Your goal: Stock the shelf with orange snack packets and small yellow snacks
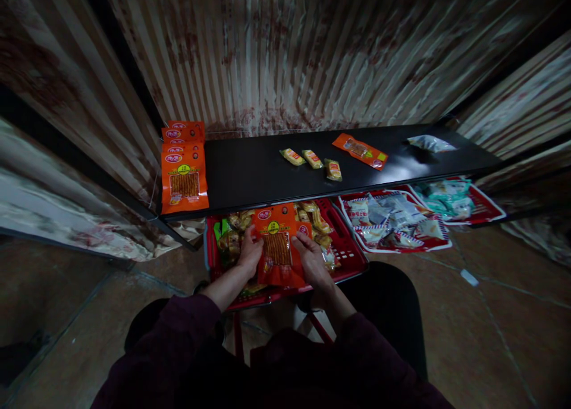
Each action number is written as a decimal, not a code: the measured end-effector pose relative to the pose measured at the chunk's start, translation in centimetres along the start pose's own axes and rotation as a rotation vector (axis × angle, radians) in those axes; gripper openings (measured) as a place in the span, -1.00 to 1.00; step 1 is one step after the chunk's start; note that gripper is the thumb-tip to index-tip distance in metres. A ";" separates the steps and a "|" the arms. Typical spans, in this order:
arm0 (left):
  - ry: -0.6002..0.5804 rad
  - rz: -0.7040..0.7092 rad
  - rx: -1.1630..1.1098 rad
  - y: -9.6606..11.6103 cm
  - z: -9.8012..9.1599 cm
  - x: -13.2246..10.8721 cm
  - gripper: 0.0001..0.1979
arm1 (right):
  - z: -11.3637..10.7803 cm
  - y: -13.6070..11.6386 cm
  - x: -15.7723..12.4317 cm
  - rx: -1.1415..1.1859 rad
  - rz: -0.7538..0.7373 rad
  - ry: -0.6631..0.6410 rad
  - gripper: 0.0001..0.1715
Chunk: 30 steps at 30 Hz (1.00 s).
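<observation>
Already, stacked packets (184, 180) lie at the left end of the tabletop (250, 171), while the left hand (250, 251) and right hand (312, 260) pinch an orange packet (277, 248) between their fingers over the full red basket (352, 260) just below the tabletop.

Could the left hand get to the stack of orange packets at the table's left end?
Probably yes. The stack of packets lies ahead and left of the left hand, with nothing standing between them. But that hand grips the orange packet together with the right hand, so it is not free.
</observation>
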<state>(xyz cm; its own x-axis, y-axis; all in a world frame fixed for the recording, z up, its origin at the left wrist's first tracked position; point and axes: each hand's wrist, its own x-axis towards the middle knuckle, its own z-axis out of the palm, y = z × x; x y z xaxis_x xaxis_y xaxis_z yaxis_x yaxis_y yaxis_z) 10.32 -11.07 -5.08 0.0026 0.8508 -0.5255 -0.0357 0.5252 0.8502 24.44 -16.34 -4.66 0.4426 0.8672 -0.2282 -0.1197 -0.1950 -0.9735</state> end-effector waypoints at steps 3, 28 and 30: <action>0.005 0.070 0.013 -0.1 0.1 -0.1 -0.56 | 0.3 -0.4 -0.2 0.040 0.001 -0.030 -0.59; -0.130 0.363 -0.038 -0.2 -0.3 -1.5 -0.63 | 5.0 -4.3 -0.9 -0.143 -0.265 -0.204 -0.63; -0.148 0.354 -0.066 -0.1 -0.2 -1.6 -0.60 | 5.2 -4.2 -0.8 -0.167 -0.299 -0.197 -0.64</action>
<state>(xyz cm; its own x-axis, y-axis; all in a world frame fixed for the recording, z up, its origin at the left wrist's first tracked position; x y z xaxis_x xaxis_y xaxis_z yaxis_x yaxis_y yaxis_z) 10.09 -12.48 -4.34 0.1229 0.9750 -0.1851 -0.1247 0.2002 0.9718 19.98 -13.86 -0.34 0.2552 0.9651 0.0579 0.1423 0.0217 -0.9896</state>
